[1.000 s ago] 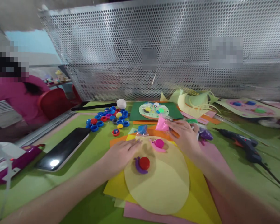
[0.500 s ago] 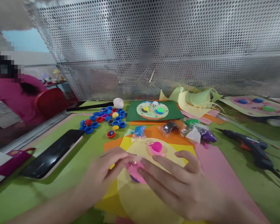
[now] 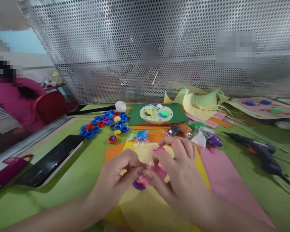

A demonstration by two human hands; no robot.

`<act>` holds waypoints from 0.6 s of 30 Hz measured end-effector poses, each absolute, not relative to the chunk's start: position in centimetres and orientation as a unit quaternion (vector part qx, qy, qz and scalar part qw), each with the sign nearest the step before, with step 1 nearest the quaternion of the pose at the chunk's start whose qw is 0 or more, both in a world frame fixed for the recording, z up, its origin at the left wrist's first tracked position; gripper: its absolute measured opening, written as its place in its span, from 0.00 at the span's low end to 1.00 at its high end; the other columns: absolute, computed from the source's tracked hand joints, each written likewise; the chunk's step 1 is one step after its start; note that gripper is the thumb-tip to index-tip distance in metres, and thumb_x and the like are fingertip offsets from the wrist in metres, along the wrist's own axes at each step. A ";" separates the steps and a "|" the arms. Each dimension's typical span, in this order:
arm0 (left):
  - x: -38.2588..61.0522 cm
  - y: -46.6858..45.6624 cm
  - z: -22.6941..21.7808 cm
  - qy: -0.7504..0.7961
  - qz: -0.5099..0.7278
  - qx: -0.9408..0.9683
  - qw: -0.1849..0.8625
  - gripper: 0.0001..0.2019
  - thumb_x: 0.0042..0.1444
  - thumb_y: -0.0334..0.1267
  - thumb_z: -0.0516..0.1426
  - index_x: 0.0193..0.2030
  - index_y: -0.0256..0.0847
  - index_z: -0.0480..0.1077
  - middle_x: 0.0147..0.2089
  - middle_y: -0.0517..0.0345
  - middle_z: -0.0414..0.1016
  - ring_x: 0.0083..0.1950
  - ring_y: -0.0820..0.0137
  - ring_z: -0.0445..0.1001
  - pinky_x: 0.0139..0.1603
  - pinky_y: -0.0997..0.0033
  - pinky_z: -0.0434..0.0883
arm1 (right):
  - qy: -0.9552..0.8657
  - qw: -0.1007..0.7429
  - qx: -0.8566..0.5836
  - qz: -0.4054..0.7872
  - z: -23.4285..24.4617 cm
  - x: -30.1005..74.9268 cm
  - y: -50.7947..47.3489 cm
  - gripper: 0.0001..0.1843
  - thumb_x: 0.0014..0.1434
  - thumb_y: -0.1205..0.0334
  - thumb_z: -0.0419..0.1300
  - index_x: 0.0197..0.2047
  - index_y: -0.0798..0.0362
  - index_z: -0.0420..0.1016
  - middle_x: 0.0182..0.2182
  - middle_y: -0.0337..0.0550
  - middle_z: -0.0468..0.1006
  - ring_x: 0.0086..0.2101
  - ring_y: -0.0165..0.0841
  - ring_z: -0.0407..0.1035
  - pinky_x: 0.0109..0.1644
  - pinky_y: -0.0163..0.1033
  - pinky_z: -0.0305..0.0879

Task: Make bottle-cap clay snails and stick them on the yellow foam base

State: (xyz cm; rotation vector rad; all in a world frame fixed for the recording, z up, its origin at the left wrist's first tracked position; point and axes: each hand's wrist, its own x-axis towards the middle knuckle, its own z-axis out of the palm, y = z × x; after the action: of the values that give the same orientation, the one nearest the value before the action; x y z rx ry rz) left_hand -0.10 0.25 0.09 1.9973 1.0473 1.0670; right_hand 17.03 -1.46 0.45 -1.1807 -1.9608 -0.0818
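My left hand (image 3: 122,178) is closed, its thumb and fingertips pinching the near edge of a clear packet of pink modelling clay (image 3: 159,170). From the other side my right hand (image 3: 181,170) grips the same packet with thumb and curled fingers, hiding part of it. Below the packet, a purple disc (image 3: 139,185) shows on the pale yellow paper circle (image 3: 154,206). A pink snail figure (image 3: 157,148) with a round magenta shell lies farther up that circle, partly covered by my right fingers.
Bottle caps (image 3: 96,130) and a phone (image 3: 50,161) lie left. Behind the circle are clay packets (image 3: 142,136) and a decorated disc on green card (image 3: 135,116). A hot glue gun (image 3: 258,149) lies right, before a perforated metal panel (image 3: 106,58). A person in pink (image 3: 16,103) sits far left.
My right hand has gone from outstretched fingers over the packet to a curled grip on it, its knuckles raised. My left fingers have drawn into a tighter pinch.
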 end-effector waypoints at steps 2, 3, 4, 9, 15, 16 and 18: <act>0.0 0.1 0.1 0.385 0.412 0.771 0.297 0.10 0.56 0.31 0.52 0.23 0.40 0.60 0.23 0.65 0.62 0.25 0.77 0.64 0.25 0.79 0.65 | -0.770 0.413 -0.486 0.007 1.0 16.8 -1.4 0.17 0.59 0.54 0.52 0.23 0.53 0.67 0.39 0.49 0.66 0.41 0.43 0.58 0.40 0.51 0.56; 0.1 0.0 0.1 0.377 0.416 0.775 0.291 0.11 0.56 0.30 0.51 0.23 0.40 0.58 0.24 0.65 0.62 0.25 0.77 0.64 0.25 0.79 0.64 | -0.764 0.415 -0.493 0.029 1.3 16.7 -1.4 0.17 0.59 0.55 0.53 0.21 0.53 0.66 0.38 0.49 0.66 0.41 0.43 0.58 0.41 0.51 0.56; 0.2 -0.1 0.2 0.369 0.422 0.777 0.288 0.11 0.56 0.29 0.51 0.24 0.41 0.57 0.25 0.66 0.62 0.26 0.78 0.64 0.25 0.80 0.64 | -0.757 0.417 -0.500 0.052 1.4 16.7 -1.4 0.18 0.58 0.55 0.53 0.19 0.52 0.66 0.37 0.47 0.67 0.41 0.43 0.59 0.41 0.52 0.57; 0.9 -0.2 0.5 0.341 0.441 0.776 0.294 0.10 0.55 0.26 0.51 0.26 0.41 0.57 0.29 0.66 0.62 0.27 0.80 0.66 0.27 0.81 0.65 | -0.737 0.386 -0.533 0.155 1.6 17.1 -1.6 0.18 0.59 0.53 0.50 0.21 0.48 0.71 0.40 0.45 0.69 0.44 0.45 0.59 0.42 0.56 0.60; 2.6 -0.1 0.2 0.400 0.378 0.758 0.349 0.09 0.56 0.35 0.53 0.27 0.42 0.57 0.28 0.64 0.61 0.23 0.78 0.61 0.21 0.78 0.61 | -0.755 0.362 -0.512 0.194 1.4 18.3 -1.7 0.14 0.60 0.66 0.47 0.25 0.51 0.67 0.43 0.43 0.69 0.45 0.41 0.61 0.45 0.52 0.63; 2.7 -0.2 0.2 0.403 0.363 0.765 0.348 0.09 0.57 0.35 0.52 0.27 0.41 0.57 0.27 0.64 0.60 0.23 0.77 0.60 0.21 0.77 0.60 | -0.756 0.362 -0.505 0.206 1.4 18.4 -1.7 0.14 0.60 0.66 0.47 0.25 0.51 0.67 0.43 0.43 0.69 0.46 0.41 0.61 0.45 0.51 0.63; 2.8 -0.3 0.5 0.390 0.349 0.781 0.341 0.10 0.57 0.34 0.51 0.25 0.41 0.56 0.25 0.64 0.58 0.24 0.76 0.58 0.23 0.76 0.59 | -0.763 0.365 -0.483 0.227 1.5 18.7 -1.8 0.15 0.62 0.64 0.46 0.25 0.51 0.67 0.44 0.43 0.67 0.47 0.39 0.61 0.46 0.49 0.64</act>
State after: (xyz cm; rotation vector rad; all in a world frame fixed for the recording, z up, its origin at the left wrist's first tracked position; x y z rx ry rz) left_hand 2.75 -0.30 0.54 2.0331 1.0147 0.9072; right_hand 18.67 -1.75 1.53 -1.2429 -1.9622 0.5837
